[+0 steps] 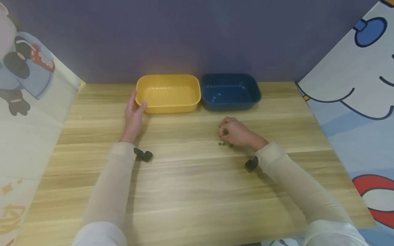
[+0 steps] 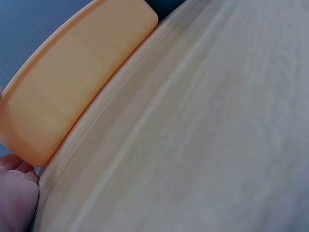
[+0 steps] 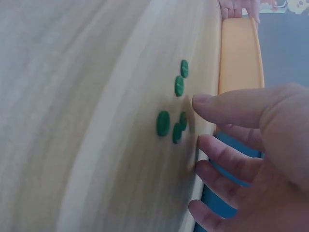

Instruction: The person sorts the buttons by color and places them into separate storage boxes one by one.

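My left hand (image 1: pixel 133 119) holds the left end of a yellow rectangular bin (image 1: pixel 172 110), its thumb over the front corner at the rim and its fingers along the end wall. In the left wrist view, part of this hand shows beside the bin's outer wall (image 2: pixel 63 92). My right hand (image 1: pixel 235 131) hovers low over several small flat green discs (image 1: pixel 223 144) on the table. In the right wrist view, the thumb and fingers are parted, with nothing between them, close to the green discs (image 3: pixel 163 123).
A dark blue bin (image 1: pixel 231 106) stands right of the yellow one, with a few small light-blue round pieces (image 1: pixel 214 98) inside. Both bins are near a purple-grey back wall (image 1: pixel 197 37). Printed cartoon panels flank the wooden table (image 1: pixel 191 191) on both sides.
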Tool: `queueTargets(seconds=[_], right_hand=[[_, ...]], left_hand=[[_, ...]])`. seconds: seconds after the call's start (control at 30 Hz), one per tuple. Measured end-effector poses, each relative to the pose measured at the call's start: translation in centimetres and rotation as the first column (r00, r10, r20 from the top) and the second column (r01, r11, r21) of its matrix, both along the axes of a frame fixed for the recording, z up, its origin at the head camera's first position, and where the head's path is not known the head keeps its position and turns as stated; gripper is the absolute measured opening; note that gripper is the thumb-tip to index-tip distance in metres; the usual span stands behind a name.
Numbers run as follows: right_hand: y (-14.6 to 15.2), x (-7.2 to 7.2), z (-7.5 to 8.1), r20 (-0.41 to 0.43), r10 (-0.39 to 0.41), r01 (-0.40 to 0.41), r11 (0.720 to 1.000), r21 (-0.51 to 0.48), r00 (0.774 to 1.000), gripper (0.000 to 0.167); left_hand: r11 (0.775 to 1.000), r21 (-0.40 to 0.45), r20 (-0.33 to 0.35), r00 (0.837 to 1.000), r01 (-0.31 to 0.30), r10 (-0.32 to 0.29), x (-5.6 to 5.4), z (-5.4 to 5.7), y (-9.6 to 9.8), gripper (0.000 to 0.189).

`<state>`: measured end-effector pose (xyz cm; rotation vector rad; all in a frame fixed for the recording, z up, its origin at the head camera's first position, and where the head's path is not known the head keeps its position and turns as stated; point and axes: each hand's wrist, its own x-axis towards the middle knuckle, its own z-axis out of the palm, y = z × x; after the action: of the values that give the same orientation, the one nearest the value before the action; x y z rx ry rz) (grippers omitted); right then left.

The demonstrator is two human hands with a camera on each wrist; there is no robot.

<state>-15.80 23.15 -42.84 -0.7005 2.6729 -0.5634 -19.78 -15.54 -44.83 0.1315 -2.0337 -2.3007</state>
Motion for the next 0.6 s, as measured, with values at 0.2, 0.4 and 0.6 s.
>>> queueTargets(seconds=[0.2, 0.4, 0.6], right_hand=[[-0.3, -0.3, 0.5, 0.001, -0.005, 0.005, 0.998, -0.065, 1.0, 0.012], [-1.4, -0.7, 1.0, -0.078, 0.045, -0.057, 0.986, -0.155, 0.996, 0.007], [-2.4, -1.1, 1.5, -0.122, 0.032, -0.054, 0.982, -0.18, 0.992, 0.004]], left_hand=[[1.0, 0.03, -0.026, 1.0, -0.007, 0.007, -0.1, -0.2, 0.0, 0.071], [1.0, 0.01, -0.019, 1.0, -0.012, 0.013, -0.1, -0.2, 0.0, 0.071], [1.0, 0.01, -0.022, 1.0, -0.014, 0.014, -0.3, -0.5, -0.2, 0.071]])
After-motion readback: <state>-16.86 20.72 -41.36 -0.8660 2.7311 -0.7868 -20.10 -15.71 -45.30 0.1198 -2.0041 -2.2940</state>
